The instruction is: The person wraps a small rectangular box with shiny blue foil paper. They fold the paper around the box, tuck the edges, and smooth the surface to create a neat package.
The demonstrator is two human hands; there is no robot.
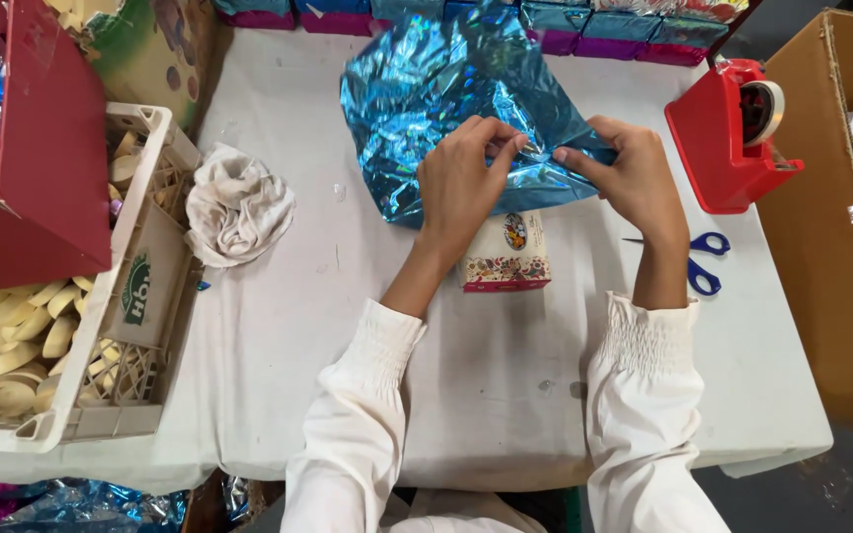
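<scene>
The left hand (461,183) and right hand (634,178) sit near the centre of the white-covered table (505,385), side by side with a small gap. Each hand pinches the near edge of a sheet of shiny blue foil wrapping paper (426,89), thumb against fingertips, closed on the foil. The sheet spreads away from the hands toward 12 o'clock and lies crumpled on the table.

A small printed box (505,259) with a pink base stands at 6 o'clock from the hands, just beneath the foil edge and between the wrists.

At 3 o'clock from the right hand, a red tape dispenser (728,138) stands on the table. Blue-handled scissors (703,259) lie at 4 o'clock, just beside the right wrist. A crumpled white cloth (237,205) lies at 9 o'clock from the left hand, next to a white plastic crate (135,326) of pale wooden pieces.
</scene>
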